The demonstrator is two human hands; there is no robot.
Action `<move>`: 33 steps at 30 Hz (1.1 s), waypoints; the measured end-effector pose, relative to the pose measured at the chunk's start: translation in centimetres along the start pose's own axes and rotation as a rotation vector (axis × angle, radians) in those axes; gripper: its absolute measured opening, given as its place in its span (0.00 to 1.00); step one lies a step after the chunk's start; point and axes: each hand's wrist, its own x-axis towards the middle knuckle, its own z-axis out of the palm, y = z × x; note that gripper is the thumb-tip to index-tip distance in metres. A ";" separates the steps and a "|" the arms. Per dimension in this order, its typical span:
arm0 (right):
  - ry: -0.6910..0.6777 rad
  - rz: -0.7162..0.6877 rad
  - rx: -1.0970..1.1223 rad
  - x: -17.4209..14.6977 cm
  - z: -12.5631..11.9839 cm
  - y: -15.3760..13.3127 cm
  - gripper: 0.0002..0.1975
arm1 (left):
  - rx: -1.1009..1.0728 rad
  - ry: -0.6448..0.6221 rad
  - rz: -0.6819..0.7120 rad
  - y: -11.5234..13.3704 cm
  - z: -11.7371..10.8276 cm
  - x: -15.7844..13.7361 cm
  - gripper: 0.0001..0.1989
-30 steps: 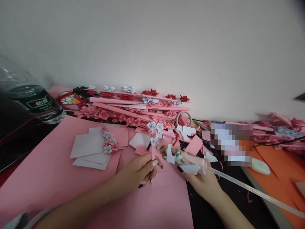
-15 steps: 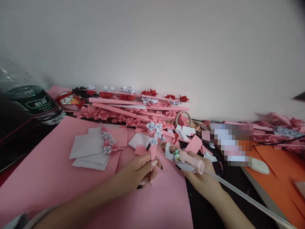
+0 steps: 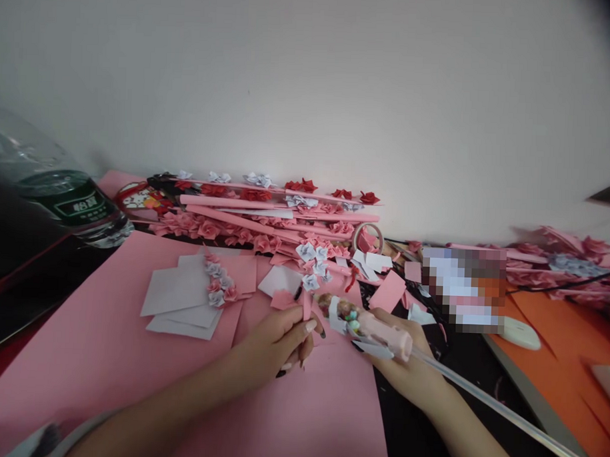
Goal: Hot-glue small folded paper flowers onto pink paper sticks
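Observation:
My left hand [image 3: 281,337] is closed around a pink paper stem topped with white and pink folded paper flowers [image 3: 311,281]. To the right, my right hand [image 3: 417,366] grips a pale pink hot glue gun [image 3: 384,331] decorated with small beads. A long clear glue stick [image 3: 504,399] runs out of its back end. The gun's front end points left, close to the stem below the flowers; whether its tip touches the paper is hidden. Beneath both lies a large pink paper sheet [image 3: 298,421].
White paper squares [image 3: 175,297] and a small pink-and-white flower spray [image 3: 220,282] lie left. Behind are pink stems [image 3: 245,220], a tape roll [image 3: 367,239] and paper scraps [image 3: 387,291]. A water bottle [image 3: 76,204] stands left; a white mouse [image 3: 520,333] rests on orange paper [image 3: 555,370] at right.
The glue gun has shifted slightly right and down, with its front end turned a little lower. My left hand keeps the stem in nearly the same spot.

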 end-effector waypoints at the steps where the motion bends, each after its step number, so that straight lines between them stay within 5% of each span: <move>1: -0.001 0.002 0.002 0.0 0.0 0.0 0.10 | 0.010 0.000 -0.004 0.0 0.0 0.0 0.11; 33: -0.011 -0.040 -0.111 0.1 -0.3 -0.5 0.09 | 0.068 -0.015 -0.011 -0.3 0.1 0.1 0.13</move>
